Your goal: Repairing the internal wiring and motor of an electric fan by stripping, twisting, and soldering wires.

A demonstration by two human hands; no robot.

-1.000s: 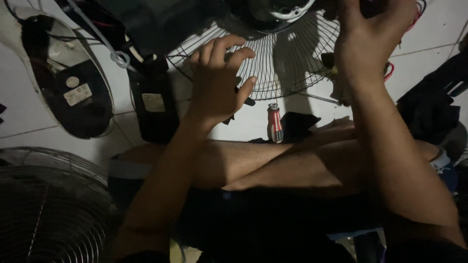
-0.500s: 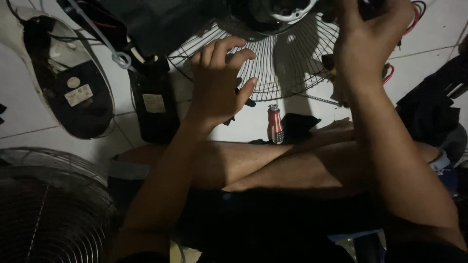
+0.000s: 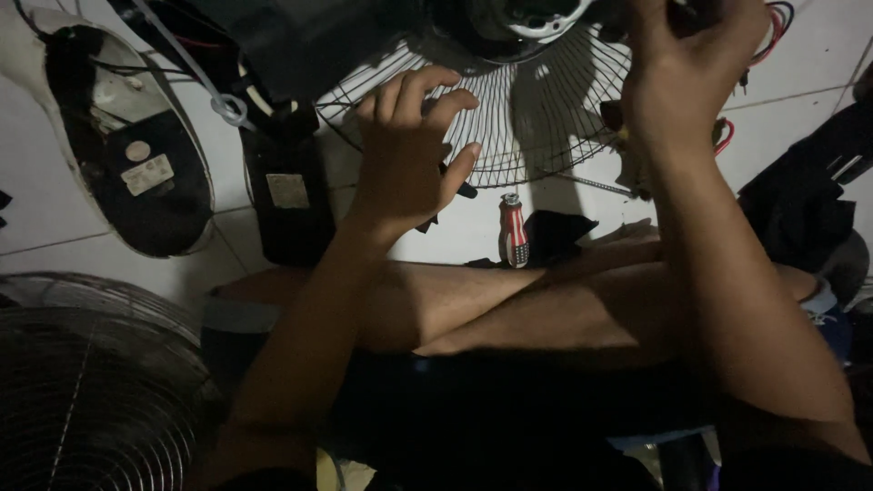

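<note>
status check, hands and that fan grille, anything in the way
Left hand open, fingers on wire fan grille. Right hand closed at grille's top edge; contents hidden. Striped screwdriver on floor by legs.

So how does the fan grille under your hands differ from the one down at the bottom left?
The wire fan grille at the top lies on the lit white floor, its spokes bright; the left hand rests on its rim and the right hand works above it. The second fan grille sits in shadow, untouched, cut off by the frame edge. Both are round, with radial wires.
</note>
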